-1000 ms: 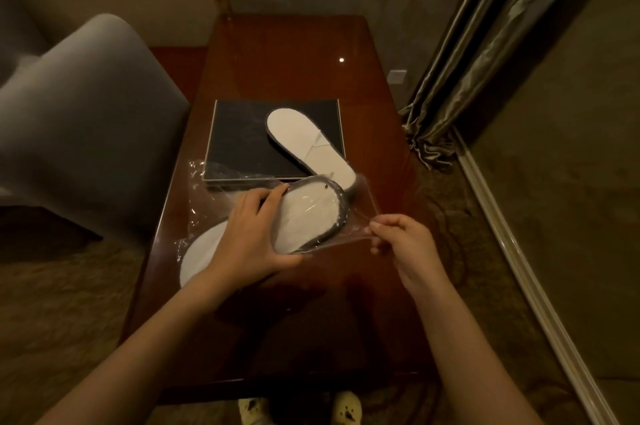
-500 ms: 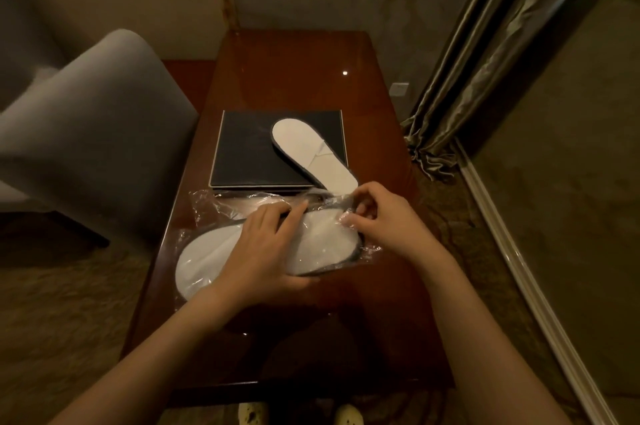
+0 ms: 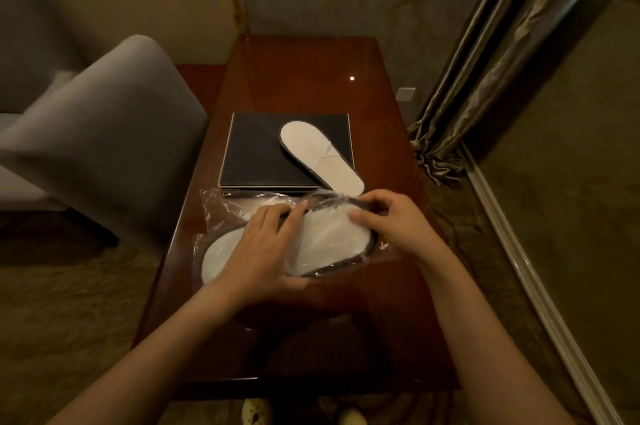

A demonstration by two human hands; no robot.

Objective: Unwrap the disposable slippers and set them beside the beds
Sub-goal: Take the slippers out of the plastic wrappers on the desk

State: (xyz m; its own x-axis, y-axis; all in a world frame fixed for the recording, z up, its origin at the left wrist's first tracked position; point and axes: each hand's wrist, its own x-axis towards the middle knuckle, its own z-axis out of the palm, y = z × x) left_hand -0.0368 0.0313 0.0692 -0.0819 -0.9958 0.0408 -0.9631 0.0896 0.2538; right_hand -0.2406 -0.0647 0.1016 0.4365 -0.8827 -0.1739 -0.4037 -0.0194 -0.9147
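Note:
A white slipper with a dark rim (image 3: 329,244) lies in a clear plastic wrapper (image 3: 216,206) on the wooden table (image 3: 311,78). My left hand (image 3: 263,248) lies flat over its middle, thumb under the near edge, gripping it. At the toe end my right hand (image 3: 391,216) pinches the plastic. A second, unwrapped white slipper (image 3: 318,154) rests slantwise on a black square tray (image 3: 256,154) behind.
A grey upholstered chair (image 3: 100,133) stands close to the table's left side. Curtains (image 3: 485,60) hang at the right above a floor rail (image 3: 540,286). Two light shoes (image 3: 256,412) show below the table's near edge.
My right hand moved left from the wrapper's loose right edge onto the slipper's toe end. The wrapped slipper settled flatter on the table. My left hand stayed on it.

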